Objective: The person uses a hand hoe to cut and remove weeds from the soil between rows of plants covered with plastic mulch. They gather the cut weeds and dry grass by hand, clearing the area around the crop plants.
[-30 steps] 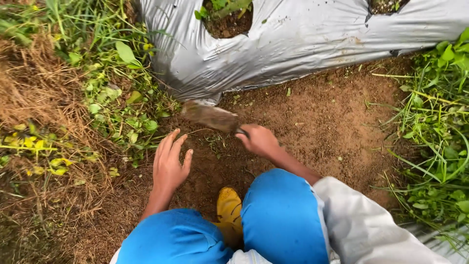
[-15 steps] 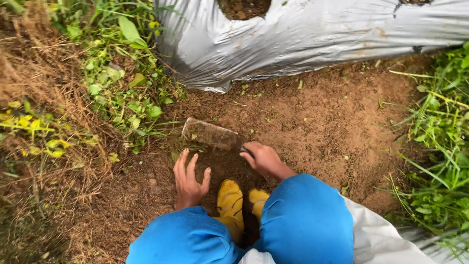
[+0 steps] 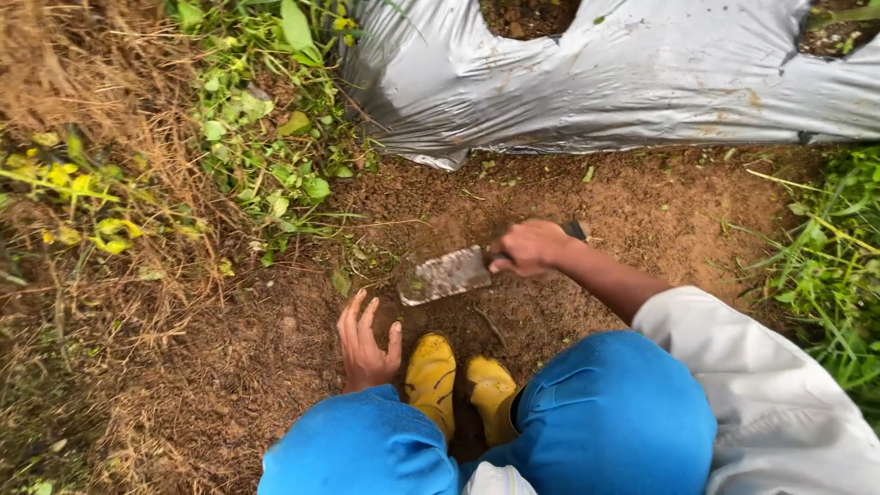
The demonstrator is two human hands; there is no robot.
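Right hand (image 3: 530,247) closed around dark handle of soil-caked blade (image 3: 446,274), held low over bare soil (image 3: 642,211). Blade likely stiff, fairly heavy; grip at handle, clear of edge. Left hand (image 3: 365,341) open, fingers spread, resting on soil beside yellow boots (image 3: 431,374).

Two hands (image 3: 367,341), one blade (image 3: 446,274), two yellow boots (image 3: 431,369)

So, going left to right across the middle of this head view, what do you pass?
Dry brown straw → left hand flat on the soil → soil-caked flat metal blade → right hand gripping its handle → green grass.
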